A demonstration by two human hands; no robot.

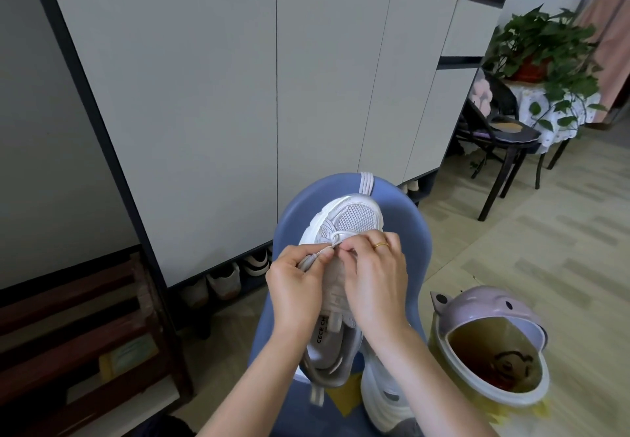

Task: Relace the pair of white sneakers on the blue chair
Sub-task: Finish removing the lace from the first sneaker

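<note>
Head view: blue chair (402, 232) carries everything. On its seat, toe to the backrest, a white sneaker (354, 220), light with soft mesh; the second sneaker (381, 395) lies at the seat's front edge. Spare lace (366, 182) drapes the backrest. Left hand (295, 286) and right hand (376, 276) both pinch the limp lace (335, 238) near the toe eyelets; best held at its stiffer tip.
</note>
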